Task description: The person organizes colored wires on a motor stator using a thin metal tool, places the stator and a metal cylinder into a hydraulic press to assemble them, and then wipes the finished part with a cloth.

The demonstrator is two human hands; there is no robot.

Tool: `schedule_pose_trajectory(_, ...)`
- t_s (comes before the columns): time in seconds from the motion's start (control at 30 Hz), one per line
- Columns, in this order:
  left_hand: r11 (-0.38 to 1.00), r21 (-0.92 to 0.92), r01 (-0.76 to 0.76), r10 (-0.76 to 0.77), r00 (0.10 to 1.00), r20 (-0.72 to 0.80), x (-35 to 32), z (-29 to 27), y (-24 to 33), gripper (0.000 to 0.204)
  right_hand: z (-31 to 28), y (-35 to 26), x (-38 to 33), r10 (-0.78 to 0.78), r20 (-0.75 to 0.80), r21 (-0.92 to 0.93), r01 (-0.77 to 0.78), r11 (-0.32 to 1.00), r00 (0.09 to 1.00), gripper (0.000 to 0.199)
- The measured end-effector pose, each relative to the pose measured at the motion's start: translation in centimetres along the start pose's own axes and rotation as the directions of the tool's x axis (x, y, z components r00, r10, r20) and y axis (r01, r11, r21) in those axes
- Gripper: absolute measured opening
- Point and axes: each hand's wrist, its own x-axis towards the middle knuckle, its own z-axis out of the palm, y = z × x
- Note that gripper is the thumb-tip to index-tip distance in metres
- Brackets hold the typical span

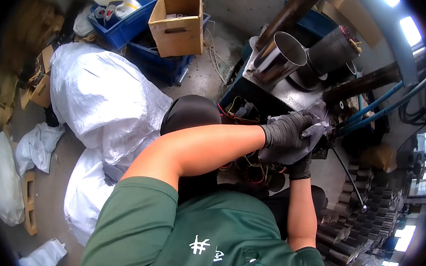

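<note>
Both of my hands wear dark grey knit gloves. My left hand reaches across to the right, its fingers curled round a crumpled grey cloth at the edge of a metal machine table. Below and nearer to me, my right hand comes up against the underside of the cloth, which hides its fingers. A shiny open metal cylinder stands on the machine table just beyond. Beside it rests a dark motor stator with wires at its end. Coloured wires of wound parts show below my left forearm.
Blue hydraulic hoses and thick steel columns flank the machine. Stacked metal cores fill the lower right. White sacks lie to the left. A cardboard box and blue crates stand at the back.
</note>
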Motion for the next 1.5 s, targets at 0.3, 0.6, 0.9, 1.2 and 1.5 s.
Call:
schedule_pose_trajectory(0.3,0.831,0.542,-0.121,-0.047,0.957,0.286,-1.8,1.1,0.5,0.076,4.7,-0.5,-2.5,-0.039,-0.138,0.551,0.109,0.828,0.99,0.06)
schedule_pose_trajectory(0.6,0.951,0.292,0.1,0.042,0.895,-0.443,-8.8,-17.8,7.6,0.021,-7.8,-0.5,-7.1,-0.144,-0.274,0.281,0.222,0.934,0.951,0.056)
schedule_pose_trajectory(0.9,0.191,0.556,0.809,-0.978,0.111,0.175,-52.0,-21.8,-3.2,0.021,-3.2,-2.0,-7.2,-0.219,-0.247,-0.197,0.173,0.965,0.944,0.052)
schedule_pose_trajectory(1.2,-0.604,0.106,0.79,-0.698,-0.46,-0.548,-65.8,-27.2,3.9,0.037,-9.2,0.9,-8.0,0.269,-0.421,0.276,-0.161,0.948,0.866,0.05)
schedule_pose_trajectory(1.5,-0.633,0.133,0.763,-0.675,-0.46,-0.577,-68.7,-32.6,9.0,0.062,-13.9,1.9,-8.4,0.434,-0.173,0.465,-0.315,0.827,0.884,0.049)
